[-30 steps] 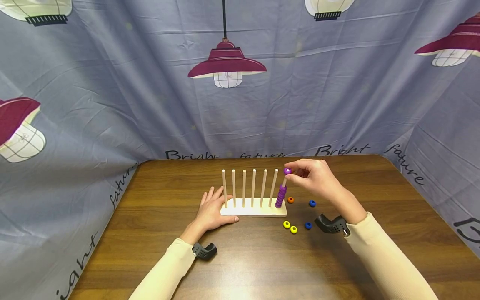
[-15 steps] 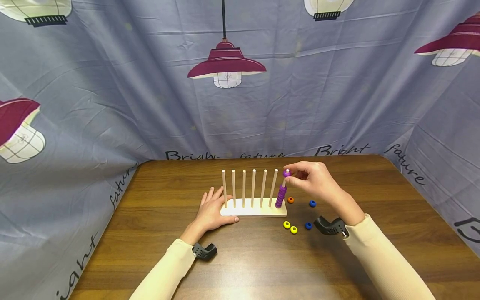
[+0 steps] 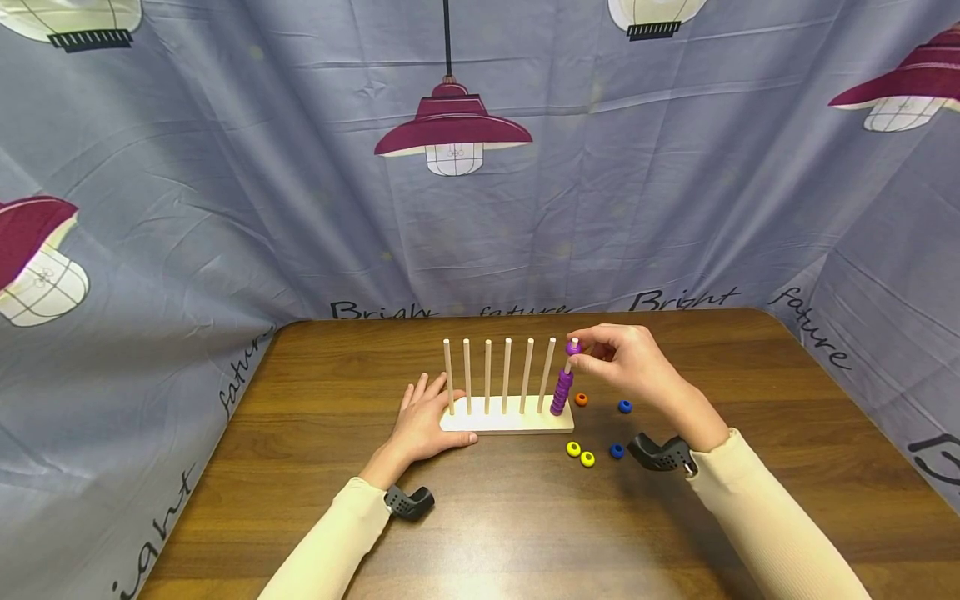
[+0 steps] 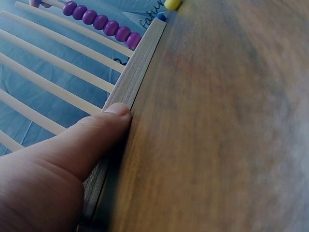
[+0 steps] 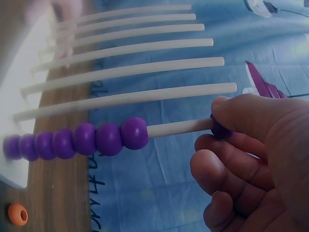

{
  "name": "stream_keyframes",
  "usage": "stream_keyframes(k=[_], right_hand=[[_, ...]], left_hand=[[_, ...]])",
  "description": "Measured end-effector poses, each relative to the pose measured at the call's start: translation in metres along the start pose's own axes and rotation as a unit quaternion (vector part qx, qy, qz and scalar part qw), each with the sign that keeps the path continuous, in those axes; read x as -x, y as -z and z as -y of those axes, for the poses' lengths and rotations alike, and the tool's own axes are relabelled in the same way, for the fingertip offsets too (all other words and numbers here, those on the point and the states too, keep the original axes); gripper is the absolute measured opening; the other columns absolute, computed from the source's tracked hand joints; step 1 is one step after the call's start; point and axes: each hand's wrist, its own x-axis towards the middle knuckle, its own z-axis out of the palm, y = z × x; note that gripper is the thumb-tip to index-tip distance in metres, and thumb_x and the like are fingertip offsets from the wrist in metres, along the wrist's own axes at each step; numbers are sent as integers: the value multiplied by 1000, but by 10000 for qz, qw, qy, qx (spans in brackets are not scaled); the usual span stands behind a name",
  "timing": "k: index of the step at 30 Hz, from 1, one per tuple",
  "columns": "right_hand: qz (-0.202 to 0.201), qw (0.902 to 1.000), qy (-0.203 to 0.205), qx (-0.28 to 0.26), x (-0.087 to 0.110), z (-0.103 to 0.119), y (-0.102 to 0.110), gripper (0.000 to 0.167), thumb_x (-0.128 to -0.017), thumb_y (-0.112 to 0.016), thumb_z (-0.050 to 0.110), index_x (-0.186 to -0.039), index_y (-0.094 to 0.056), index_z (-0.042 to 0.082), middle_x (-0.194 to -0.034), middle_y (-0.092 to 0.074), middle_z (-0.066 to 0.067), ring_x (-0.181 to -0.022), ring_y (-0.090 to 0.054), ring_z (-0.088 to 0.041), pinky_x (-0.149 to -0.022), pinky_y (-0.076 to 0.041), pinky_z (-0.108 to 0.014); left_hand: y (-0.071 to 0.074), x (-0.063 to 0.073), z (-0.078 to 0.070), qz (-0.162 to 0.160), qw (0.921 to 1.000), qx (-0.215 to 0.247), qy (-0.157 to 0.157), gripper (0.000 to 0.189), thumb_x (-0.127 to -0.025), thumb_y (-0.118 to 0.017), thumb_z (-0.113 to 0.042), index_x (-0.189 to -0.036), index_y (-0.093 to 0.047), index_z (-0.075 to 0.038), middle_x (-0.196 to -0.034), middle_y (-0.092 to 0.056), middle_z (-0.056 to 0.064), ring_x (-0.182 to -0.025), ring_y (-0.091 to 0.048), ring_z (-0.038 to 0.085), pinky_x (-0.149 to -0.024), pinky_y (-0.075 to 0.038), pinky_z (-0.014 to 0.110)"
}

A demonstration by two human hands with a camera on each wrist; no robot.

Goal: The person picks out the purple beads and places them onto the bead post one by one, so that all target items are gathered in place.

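Observation:
My left hand [image 3: 423, 425] holds the left end of a pale wooden peg stand [image 3: 510, 423], thumb along the front edge and index finger behind it, other fingers spread on the table. In the left wrist view, the thumb [image 4: 91, 137] presses against the base [image 4: 140, 63]. My right hand [image 3: 633, 358] pinches a purple bead [image 3: 573, 349] between thumb and fingers; the bead sits around the top of the rightmost peg, its tip showing through. Below it on that peg, apart from it, several purple beads [image 5: 84, 138] are stacked down to the base. The other pegs [image 3: 507, 375] carry no beads.
On the wooden table [image 3: 337, 358], right of the stand, lie an orange bead [image 3: 581, 400], two blue beads [image 3: 625, 407] and two yellow beads [image 3: 587, 459]. A grey-blue curtain [image 3: 480, 233] with printed lamps hangs behind the table.
My right hand has lowered the purple bead slightly, from the tip of the rightmost peg to just below it. The left hand and the stand have stayed in place.

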Motion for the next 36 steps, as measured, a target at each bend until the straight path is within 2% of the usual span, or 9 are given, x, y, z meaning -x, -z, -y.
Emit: stream_keyframes(k=[14, 24, 36], right_hand=[[119, 9997, -207, -69, 2, 0, 1, 26, -82, -83, 11, -105, -77, 1, -78, -77, -4, -62, -61, 2, -55, -49, -19], [199, 9995, -259, 16, 2, -2, 0, 23, -83, -83, 12, -103, -77, 2, -80, -77, -5, -63, -62, 0, -56, -48, -18], [236, 9991, -315, 148, 7, -5, 1, 23, -85, -81, 13, -105, -78, 3, -90, -79, -7, -68, -67, -5, -60, -51, -19]], left_hand=[[1, 0, -1, 1, 10000, 19, -7, 74, -74, -84, -51, -137, -64, -18, -162, -38, 22, -154, -21, 51, -124, -14, 67], [0, 0, 0, -13, 10000, 37, -45, 74, -74, -84, -51, -137, -64, -17, -162, -38, 22, -154, -21, 52, -124, -14, 68], [1, 0, -1, -7, 10000, 44, -37, 73, -74, -84, -50, -137, -64, -18, -162, -37, 21, -154, -21, 51, -124, -13, 67]])
